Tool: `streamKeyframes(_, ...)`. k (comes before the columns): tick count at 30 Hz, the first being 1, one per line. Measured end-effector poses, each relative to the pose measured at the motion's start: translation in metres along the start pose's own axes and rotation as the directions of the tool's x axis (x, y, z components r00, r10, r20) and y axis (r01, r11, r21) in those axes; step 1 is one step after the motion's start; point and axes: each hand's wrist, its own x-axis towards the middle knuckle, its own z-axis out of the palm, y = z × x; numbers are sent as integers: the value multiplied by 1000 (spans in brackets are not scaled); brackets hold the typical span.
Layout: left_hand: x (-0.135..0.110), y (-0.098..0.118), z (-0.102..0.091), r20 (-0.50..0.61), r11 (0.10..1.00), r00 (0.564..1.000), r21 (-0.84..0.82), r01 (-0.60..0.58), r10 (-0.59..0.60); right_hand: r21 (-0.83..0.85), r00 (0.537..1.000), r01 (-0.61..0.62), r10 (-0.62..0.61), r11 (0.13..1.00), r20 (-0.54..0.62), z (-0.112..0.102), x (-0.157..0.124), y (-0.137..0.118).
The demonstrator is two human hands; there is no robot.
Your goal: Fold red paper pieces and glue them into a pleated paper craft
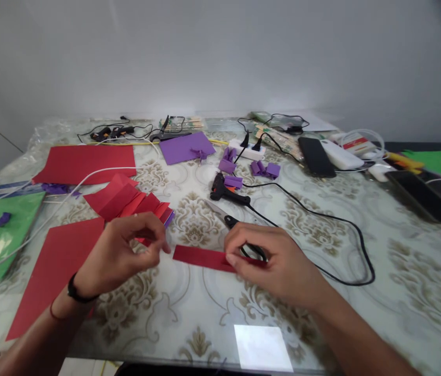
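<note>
A dark red paper strip (200, 257) lies at the middle of the table, its right end under my right hand (269, 258). My right thumb and fingers pinch the strip there. My left hand (128, 248) hovers just left of the strip's free end, thumb and fingertips brought together in a ring, with nothing visible in them. Scissors (217, 210) with black handles lie behind my right hand, which partly hides them. Several cut red paper pieces (120, 196) are heaped behind my left hand, and a large red sheet (61, 261) extends beneath my left forearm.
A black glue gun (226, 192) rests beyond the scissors, its cord (345, 219) looping right. Folded purple pieces (265, 169) lie near a white power strip (246, 150). Phones (316, 156) are at the right, a green packet (4, 230) at the left. A white cable (71, 196) crosses the left side.
</note>
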Motion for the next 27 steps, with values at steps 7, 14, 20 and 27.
streamKeyframes(7, -2, 1, 24, 28, 987, 995, -128, 98, -95, 347, 937, -262, 323, 900, -132, 17, 3, 13)
streamKeyframes(14, -5, -1, 43, 165, 991, 978, 72, 115, -125, 465, 932, -360, 331, 809, 147, 32, 1, 7)
streamKeyframes(20, -6, -1, 35, 321, 957, 946, 282, -65, -31, 194, 961, -275, 278, 942, 14, 12, 3, 9)
streamKeyframes(27, -5, -6, 39, 209, 982, 978, 185, -32, -7, -52, 953, -274, 278, 960, 119, 19, 6, 5)
